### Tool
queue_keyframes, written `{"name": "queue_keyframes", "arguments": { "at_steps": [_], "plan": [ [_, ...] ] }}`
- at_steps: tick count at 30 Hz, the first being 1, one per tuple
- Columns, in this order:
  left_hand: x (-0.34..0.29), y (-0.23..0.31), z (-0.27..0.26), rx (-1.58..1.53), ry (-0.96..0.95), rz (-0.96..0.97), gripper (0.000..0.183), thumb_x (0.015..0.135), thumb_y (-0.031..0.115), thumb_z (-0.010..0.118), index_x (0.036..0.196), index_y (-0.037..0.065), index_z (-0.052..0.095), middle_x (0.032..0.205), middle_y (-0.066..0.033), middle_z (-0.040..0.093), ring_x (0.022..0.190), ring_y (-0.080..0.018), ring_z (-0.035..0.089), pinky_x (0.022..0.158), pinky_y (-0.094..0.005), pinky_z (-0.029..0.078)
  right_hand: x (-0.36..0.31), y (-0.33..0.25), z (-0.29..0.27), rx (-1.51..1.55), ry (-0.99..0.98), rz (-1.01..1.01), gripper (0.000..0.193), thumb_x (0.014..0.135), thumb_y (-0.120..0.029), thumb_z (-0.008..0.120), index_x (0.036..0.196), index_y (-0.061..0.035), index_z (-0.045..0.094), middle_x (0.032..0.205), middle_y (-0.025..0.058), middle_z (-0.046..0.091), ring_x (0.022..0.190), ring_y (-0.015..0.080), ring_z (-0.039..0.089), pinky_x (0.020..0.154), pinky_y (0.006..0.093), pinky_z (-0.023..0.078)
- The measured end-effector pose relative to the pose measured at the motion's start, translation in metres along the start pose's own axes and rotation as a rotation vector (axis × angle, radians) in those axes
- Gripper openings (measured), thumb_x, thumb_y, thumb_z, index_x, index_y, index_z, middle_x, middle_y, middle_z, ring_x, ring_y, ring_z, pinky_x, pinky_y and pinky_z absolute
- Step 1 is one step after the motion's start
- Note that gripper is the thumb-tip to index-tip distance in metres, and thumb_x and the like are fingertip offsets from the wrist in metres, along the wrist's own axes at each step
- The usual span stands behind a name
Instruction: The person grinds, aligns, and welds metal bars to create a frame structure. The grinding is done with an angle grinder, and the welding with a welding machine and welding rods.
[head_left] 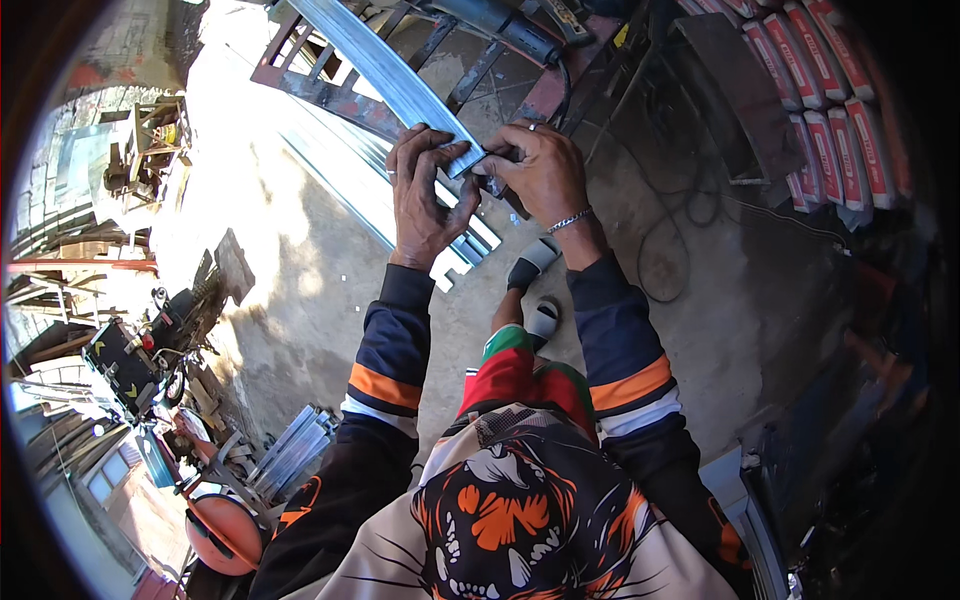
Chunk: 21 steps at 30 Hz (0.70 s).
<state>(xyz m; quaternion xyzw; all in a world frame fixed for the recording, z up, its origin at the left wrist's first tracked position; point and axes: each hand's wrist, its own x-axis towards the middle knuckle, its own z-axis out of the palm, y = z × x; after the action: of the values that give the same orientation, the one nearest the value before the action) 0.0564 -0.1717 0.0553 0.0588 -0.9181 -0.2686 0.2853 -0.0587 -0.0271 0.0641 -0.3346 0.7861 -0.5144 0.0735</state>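
Observation:
A long galvanized metal channel point(385, 75) runs from the top of the view down to its cut end between my hands. My left hand point(420, 195) curls its fingers over the left side of that end, its thumb below. At the corner opposite, my right hand point(545, 170) pinches thumb and fingertips together. Something small and dark shows beneath the pinch, too hidden to name. A steel frame point(345, 95) with crossbars lies under the channel, and more metal profiles point(340, 185) rest lower down behind my left hand.
A dark corded power tool point(500, 30) lies on the frame at the top, and its cable point(680, 240) loops over the concrete floor. Red-and-white bags point(815, 110) are stacked at the far right. Left are a motorcycle point(150, 350), scrap wood, more profiles point(295, 450) and an orange round drum point(220, 535).

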Motion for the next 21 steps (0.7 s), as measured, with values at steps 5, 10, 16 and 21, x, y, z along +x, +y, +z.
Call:
{"name": "queue_keyframes", "arguments": {
  "at_steps": [5,10,16,21],
  "plan": [
    [0.003,-0.003,-0.002,0.039,-0.007,0.028,0.041,0.075,0.008,0.078,0.115,0.01,0.069,0.128,-0.0094,0.06,0.135,-0.0356,0.047,0.113,-0.049,0.037,0.002,0.003,0.001,-0.033,0.005,0.02,0.02,0.074,-0.012,0.085,0.089,-0.0049,0.074,0.084,0.0064,0.072,0.081,0.0252,0.07,0.073,0.0369,0.053],
    [-0.003,0.003,0.001,0.068,0.023,-0.007,0.037,0.077,0.005,0.075,0.114,0.009,0.07,0.126,-0.0107,0.062,0.134,-0.0369,0.049,0.111,-0.049,0.04,-0.003,0.002,0.004,-0.001,0.024,-0.014,0.023,0.074,-0.015,0.085,0.09,-0.0069,0.07,0.085,0.007,0.07,0.085,0.0282,0.068,0.075,0.0402,0.053],
    [-0.006,0.009,0.003,-0.002,0.066,-0.057,0.035,0.074,0.004,0.076,0.106,0.007,0.065,0.124,-0.0118,0.064,0.135,-0.0388,0.05,0.11,-0.0501,0.04,-0.006,0.005,0.005,-0.019,0.033,-0.092,0.023,0.074,-0.011,0.085,0.089,-0.0061,0.068,0.085,0.0067,0.069,0.085,0.0277,0.066,0.076,0.0406,0.052],
    [-0.009,0.008,0.0,0.003,0.056,0.006,0.028,0.073,-0.003,0.075,0.095,0.006,0.059,0.128,-0.0131,0.063,0.136,-0.0409,0.049,0.11,-0.0504,0.043,-0.003,-0.001,0.001,0.004,-0.013,-0.063,0.024,0.073,-0.009,0.085,0.089,-0.0057,0.067,0.086,0.0073,0.068,0.085,0.0279,0.066,0.078,0.0406,0.052]
  ]
}}
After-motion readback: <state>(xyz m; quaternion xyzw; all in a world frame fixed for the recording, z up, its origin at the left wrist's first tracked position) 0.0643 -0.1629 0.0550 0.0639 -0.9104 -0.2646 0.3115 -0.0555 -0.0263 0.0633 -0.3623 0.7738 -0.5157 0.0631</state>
